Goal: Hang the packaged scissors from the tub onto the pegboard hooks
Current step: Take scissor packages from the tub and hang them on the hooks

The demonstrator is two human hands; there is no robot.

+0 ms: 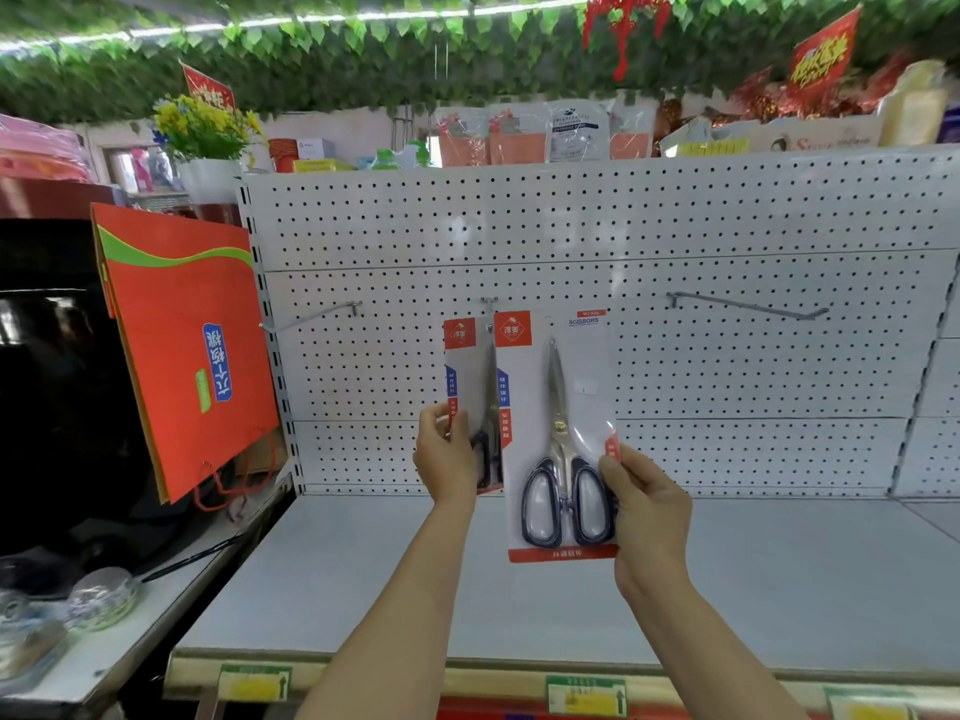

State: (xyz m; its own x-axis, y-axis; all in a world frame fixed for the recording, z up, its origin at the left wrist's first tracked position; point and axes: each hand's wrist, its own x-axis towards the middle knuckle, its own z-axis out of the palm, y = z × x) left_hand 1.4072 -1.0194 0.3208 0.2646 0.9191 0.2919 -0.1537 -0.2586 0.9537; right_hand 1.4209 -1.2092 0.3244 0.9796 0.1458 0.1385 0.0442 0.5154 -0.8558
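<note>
While the left hand (444, 456) pinches the edge of a scissors pack (470, 402) that seems to hang from the middle hook (488, 302), the right hand (647, 504) grips a second pack (558, 433) just beside it, its top near that hook. Hanging looks under way; next, its hole must be threaded onto the hook. No tub is in view.

White pegboard (675, 356) hooks (748, 305) carry two scissors packs (558, 433).
</note>
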